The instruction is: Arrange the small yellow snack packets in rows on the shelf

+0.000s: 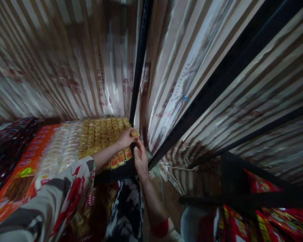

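Observation:
My left hand [125, 138] reaches over the right end of a shelf, its fingers closed on a small yellow packet [134, 133]. Just below it, my right hand [141, 161] is held upright with thumb and fingers apart; its fingertips come close to the packet, and I cannot tell whether they touch it. Beneath my left forearm, rows of small yellow packets [98, 134] lie lined up on the shelf. The front ones show orange and red labels.
Clear-wrapped pale packets [65, 141], an orange bag [27, 161] and dark packages [10, 148] lie to the left. A black upright post [138, 67] stands behind my hands, before striped sheeting [103, 77]. Red bags [285, 218] sit low on the right.

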`<action>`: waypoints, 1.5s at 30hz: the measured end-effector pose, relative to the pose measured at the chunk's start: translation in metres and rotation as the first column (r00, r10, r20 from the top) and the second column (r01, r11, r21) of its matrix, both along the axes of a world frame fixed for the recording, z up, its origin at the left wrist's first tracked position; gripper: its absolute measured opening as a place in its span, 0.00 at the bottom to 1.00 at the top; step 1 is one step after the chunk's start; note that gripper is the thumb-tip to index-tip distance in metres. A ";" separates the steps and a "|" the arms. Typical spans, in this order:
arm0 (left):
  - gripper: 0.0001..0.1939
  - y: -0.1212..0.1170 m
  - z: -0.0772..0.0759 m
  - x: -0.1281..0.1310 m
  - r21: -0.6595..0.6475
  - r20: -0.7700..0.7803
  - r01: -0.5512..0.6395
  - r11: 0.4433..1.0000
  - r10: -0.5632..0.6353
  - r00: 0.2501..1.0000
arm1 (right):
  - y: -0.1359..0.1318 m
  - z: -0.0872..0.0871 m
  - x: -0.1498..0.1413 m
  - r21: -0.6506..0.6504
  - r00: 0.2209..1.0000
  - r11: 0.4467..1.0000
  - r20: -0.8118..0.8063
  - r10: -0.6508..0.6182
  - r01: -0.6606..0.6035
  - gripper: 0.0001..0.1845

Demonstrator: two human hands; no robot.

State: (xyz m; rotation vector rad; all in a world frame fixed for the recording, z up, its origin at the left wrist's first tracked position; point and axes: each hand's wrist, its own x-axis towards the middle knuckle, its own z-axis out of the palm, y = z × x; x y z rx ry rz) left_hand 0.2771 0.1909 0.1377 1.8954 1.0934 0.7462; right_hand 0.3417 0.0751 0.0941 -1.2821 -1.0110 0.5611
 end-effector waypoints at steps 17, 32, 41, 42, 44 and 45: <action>0.15 0.005 -0.010 -0.004 0.351 -0.490 0.032 0.936 0.154 0.858 | 0.031 -0.035 0.007 -0.202 0.999 0.979 0.000 0.032 -0.031 0.31; 0.15 0.002 -0.007 -0.003 0.384 -0.536 0.046 0.922 0.182 0.825 | 0.029 -0.040 0.009 -0.216 0.999 0.976 -0.006 0.040 -0.040 0.32; 0.15 0.001 -0.013 -0.001 0.386 -0.507 0.052 0.921 0.165 0.846 | 0.029 -0.039 0.007 -0.174 0.995 0.984 0.095 -0.031 0.047 0.31; 0.15 0.001 -0.012 -0.001 0.380 -0.503 0.050 0.924 0.161 0.849 | 0.032 -0.040 0.007 -0.178 0.997 0.983 0.071 -0.026 0.039 0.31; 0.14 0.002 -0.012 -0.001 0.379 -0.511 0.052 0.924 0.162 0.844 | 0.038 -0.044 0.008 -0.182 1.000 0.983 0.005 -0.006 0.006 0.33; 0.14 0.002 -0.012 -0.001 0.383 -0.522 0.055 0.922 0.167 0.836 | 0.041 -0.046 0.009 -0.186 1.000 0.983 -0.027 0.011 -0.016 0.34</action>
